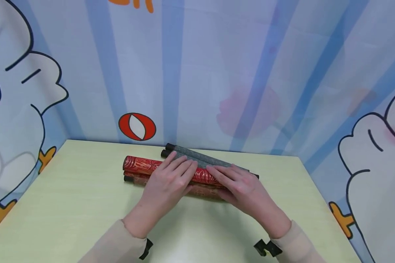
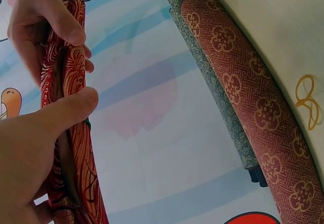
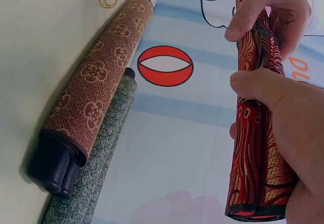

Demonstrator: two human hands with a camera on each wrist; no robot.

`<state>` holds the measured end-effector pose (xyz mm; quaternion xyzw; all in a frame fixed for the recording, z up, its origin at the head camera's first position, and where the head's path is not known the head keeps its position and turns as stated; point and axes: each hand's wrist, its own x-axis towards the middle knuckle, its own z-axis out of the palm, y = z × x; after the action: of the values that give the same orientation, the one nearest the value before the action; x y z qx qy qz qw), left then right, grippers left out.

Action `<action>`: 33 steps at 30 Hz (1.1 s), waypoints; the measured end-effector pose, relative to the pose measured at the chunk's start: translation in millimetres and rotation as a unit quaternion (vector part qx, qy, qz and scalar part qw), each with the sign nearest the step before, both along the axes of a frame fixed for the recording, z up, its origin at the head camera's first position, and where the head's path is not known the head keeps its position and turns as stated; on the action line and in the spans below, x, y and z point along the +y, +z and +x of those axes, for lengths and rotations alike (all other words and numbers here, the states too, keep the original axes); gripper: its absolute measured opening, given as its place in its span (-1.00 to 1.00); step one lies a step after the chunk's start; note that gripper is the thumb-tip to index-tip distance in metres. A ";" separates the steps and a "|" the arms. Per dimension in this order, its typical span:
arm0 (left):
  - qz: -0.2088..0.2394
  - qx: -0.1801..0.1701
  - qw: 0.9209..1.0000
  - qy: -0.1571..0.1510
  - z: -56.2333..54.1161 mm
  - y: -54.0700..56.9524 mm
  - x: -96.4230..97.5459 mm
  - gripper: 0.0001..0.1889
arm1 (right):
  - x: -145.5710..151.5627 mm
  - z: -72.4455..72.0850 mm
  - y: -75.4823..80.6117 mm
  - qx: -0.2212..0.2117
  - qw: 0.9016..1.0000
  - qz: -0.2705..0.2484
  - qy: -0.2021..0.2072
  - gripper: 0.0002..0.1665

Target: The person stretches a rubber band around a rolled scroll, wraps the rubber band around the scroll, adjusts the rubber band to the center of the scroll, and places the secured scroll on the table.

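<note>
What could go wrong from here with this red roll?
The red roll shows a lengthwise seam, so it might spring open if the left grip or right grip loosens. Lowered carelessly, it could bump the brown roll or green roll, which might then roll. The thin yellow band lying loose could get brushed aside.

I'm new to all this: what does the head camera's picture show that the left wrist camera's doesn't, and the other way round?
Only the head view shows the left sleeve, the right sleeve and the orange lettering up on the backdrop.

Only the left wrist view shows a looped yellow band on the table, near the brownish-red roll.

Both show the left hand and right hand holding the red swirled roll, plus the brownish-red and grey-green rolls, table and backdrop.
</note>
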<state>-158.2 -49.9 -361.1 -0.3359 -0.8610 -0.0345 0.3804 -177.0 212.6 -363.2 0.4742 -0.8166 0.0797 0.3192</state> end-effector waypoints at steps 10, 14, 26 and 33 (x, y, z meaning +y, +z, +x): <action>-0.005 0.000 1.000 0.012 1.5 -2.2 -2.1 -0.20 | 14.3 -1.7 -2.0 -0.019 1.000 0.007 -0.018 0.05; 0.013 -0.003 1.000 0.007 4.1 -4.2 -3.9 -0.26 | 20.6 -1.5 -4.9 -0.027 0.999 0.002 -0.027 0.03; 0.084 -0.015 0.996 -0.014 11.2 -20.7 -14.4 -0.41 | 42.0 1.9 -25.7 -0.155 0.983 -0.016 -0.099 -0.16; 0.053 -0.115 0.991 0.040 11.9 -33.4 -20.2 -0.45 | 61.7 2.3 -32.4 -0.241 0.954 -0.015 -0.175 -0.20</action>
<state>-146.4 -70.1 -394.5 -0.2743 -0.9087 -0.1038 0.2970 -174.8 274.3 -395.6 0.2859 -0.9381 0.1471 0.1286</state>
